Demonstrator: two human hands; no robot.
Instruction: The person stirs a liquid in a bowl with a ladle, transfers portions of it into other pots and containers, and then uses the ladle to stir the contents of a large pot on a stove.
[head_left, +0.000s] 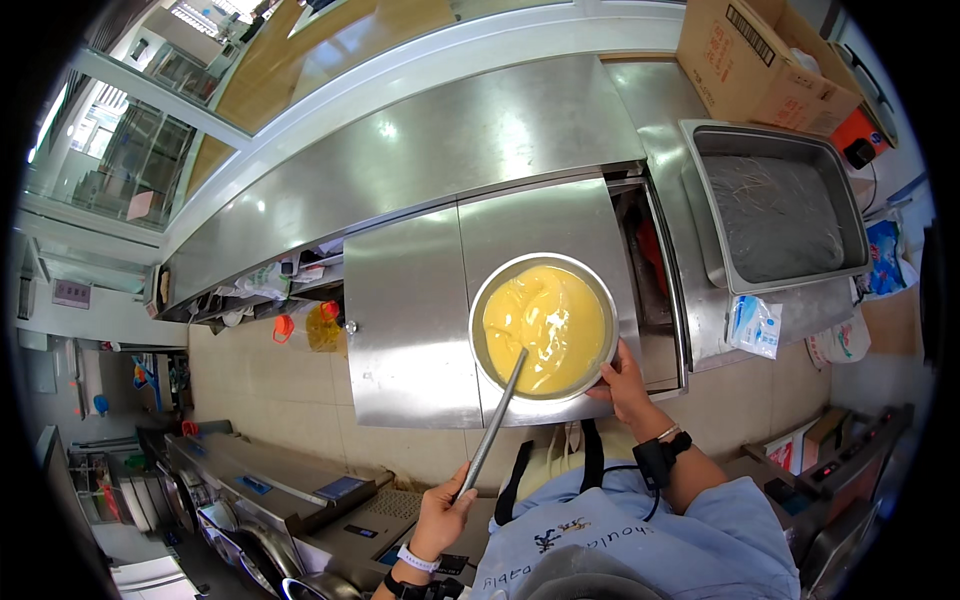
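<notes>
A round steel bowl (478, 352) holds thick, glossy yellow batter (551, 322), folded in soft ridges. It stands at the front edge of a stainless steel counter (409, 315). My left hand (444, 506) is closed around the lower end of a slim metal handle (491, 431). The handle slopes up into the batter, and the utensil's far end is hidden there. With my right hand (626, 384) I grip the bowl's rim at its lower right, thumb on the edge and fingers beneath.
To the right are a deep steel tray (780, 217), a small white-and-blue packet (754, 325) and a cardboard box (750, 67). An opening (649, 262) gapes beside the counter panel. Oil jugs (322, 328) stand on the floor at left. Kitchen equipment (367, 525) lies behind me.
</notes>
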